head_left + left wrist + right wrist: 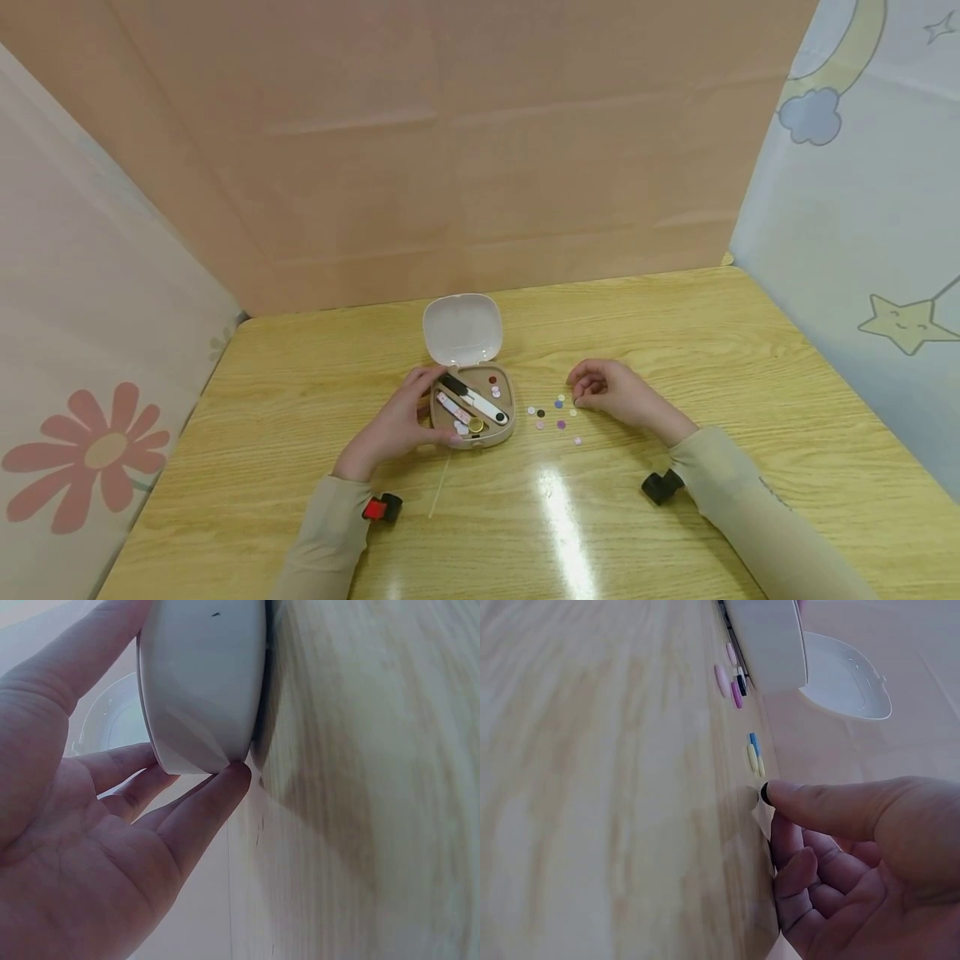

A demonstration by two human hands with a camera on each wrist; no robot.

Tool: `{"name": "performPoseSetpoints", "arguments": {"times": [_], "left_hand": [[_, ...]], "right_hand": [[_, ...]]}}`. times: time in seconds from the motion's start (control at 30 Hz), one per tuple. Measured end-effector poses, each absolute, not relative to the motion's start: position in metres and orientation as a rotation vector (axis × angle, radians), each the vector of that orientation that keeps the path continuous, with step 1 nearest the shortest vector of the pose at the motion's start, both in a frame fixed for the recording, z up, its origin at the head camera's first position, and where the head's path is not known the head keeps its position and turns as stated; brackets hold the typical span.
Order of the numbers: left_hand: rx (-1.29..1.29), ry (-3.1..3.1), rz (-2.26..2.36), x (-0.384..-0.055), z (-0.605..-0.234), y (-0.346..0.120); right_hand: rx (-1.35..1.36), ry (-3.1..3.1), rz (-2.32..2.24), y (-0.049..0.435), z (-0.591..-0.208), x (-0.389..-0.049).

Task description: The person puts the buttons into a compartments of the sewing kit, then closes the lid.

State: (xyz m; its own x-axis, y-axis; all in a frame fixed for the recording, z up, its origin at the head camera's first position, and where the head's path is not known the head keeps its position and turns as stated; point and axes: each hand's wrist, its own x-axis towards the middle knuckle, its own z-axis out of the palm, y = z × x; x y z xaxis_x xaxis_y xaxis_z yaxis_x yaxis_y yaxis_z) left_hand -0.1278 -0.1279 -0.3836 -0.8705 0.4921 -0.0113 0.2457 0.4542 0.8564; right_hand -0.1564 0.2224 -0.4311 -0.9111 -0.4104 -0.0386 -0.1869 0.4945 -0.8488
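A small beige sewing box (512,423) stands on the table with its pale lid (462,330) raised. My left hand (397,423) grips its left side, thumb at the front edge and fingers round the back corner. In the left wrist view the fingertips press against the box wall (202,682). Inside lie a black-and-white folding tool (480,403), a patterned strip (453,409), a gold ring-shaped piece (476,426) and a few buttons. To the right, my right hand (609,392) pinches a small black button (765,793) between thumb and finger, close over the tabletop.
Several loose buttons lie between box and right hand, among them a purple one (561,425), a blue one (558,404) and a black one (541,413). A thin pale stick-like strip (439,487) lies before the box. Fabric walls (465,167) enclose the wooden table (637,542).
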Motion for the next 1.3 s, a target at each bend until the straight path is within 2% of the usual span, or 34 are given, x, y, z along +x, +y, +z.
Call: {"name": "performPoseSetpoints", "arguments": {"times": [0.43, 0.7, 1.07, 1.3], "left_hand": [[0.634, 2.445, 1.379, -0.129, -0.385, -0.128], [0.638, 2.466, 1.388, -0.143, -0.416, -0.134], [0.629, 2.468, 1.383, -0.146, -0.421, -0.136], [0.608, 2.447, 1.377, -0.133, -0.393, -0.128]], "right_hand": [[-0.500, 2.495, -1.444, 0.229, -0.423, -0.157], [-0.535, 2.392, -1.572, 0.225, -0.413, -0.162], [-0.467, 2.319, -1.618, 0.221, -0.411, -0.163], [-0.451, 2.277, -1.668, 0.215, -0.410, -0.165]]}}
